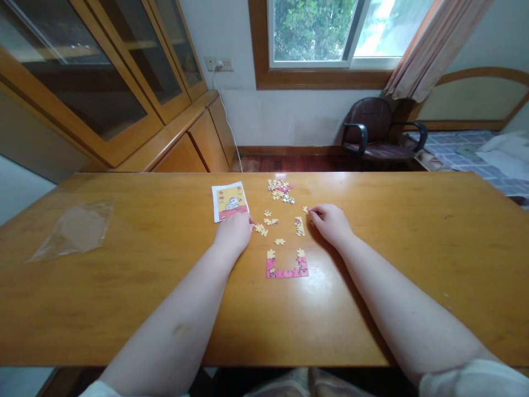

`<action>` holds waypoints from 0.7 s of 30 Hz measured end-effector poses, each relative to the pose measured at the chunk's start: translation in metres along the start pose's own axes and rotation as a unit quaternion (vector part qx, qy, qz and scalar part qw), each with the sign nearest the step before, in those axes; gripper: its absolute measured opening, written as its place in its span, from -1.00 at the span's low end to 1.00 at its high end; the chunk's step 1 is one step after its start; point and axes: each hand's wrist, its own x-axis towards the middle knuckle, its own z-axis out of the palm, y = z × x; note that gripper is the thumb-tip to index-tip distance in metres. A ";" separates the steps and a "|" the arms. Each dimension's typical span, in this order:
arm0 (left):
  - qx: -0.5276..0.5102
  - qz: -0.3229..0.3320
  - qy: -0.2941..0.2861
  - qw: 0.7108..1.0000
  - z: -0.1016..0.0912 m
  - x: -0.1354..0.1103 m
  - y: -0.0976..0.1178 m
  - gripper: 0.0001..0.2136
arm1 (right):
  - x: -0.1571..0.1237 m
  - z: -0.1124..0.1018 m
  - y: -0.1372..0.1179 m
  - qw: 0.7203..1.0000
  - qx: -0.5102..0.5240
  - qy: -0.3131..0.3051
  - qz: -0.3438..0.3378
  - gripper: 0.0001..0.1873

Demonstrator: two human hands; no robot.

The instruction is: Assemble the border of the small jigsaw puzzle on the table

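Note:
My left hand (235,230) rests with curled fingers by the lower right corner of a printed picture card (221,199); its fingertips reach the yellow puzzle pieces (261,229), and what they pinch is hidden. My right hand (333,220) has thumb and finger closed at a small yellow puzzle piece (305,209). Left of it lies a joined yellow strip (300,227). Nearer to me is a U-shaped, partly joined puzzle border (287,273), pink below with yellow tips. A single yellow piece (280,241) lies above it. More loose pieces (270,221) lie between my hands.
A heap of puzzle pieces (281,189) sits near the table's far edge. A clear plastic bag (78,229) lies flat on the left of the wooden table (413,231). Beyond stand a glass-doored cabinet (173,140), an office chair (374,129) and a bed (467,149).

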 end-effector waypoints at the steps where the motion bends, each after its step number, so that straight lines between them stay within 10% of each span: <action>1: -0.001 -0.005 -0.007 1.000 -0.001 0.000 0.000 -0.80 | 0.000 0.000 0.000 1.000 0.001 0.000 -0.001 -0.76; 21: -0.032 -0.016 -0.021 0.999 0.005 0.001 -0.004 -0.85 | 0.000 0.003 0.002 1.000 0.010 -0.001 -0.011 -0.76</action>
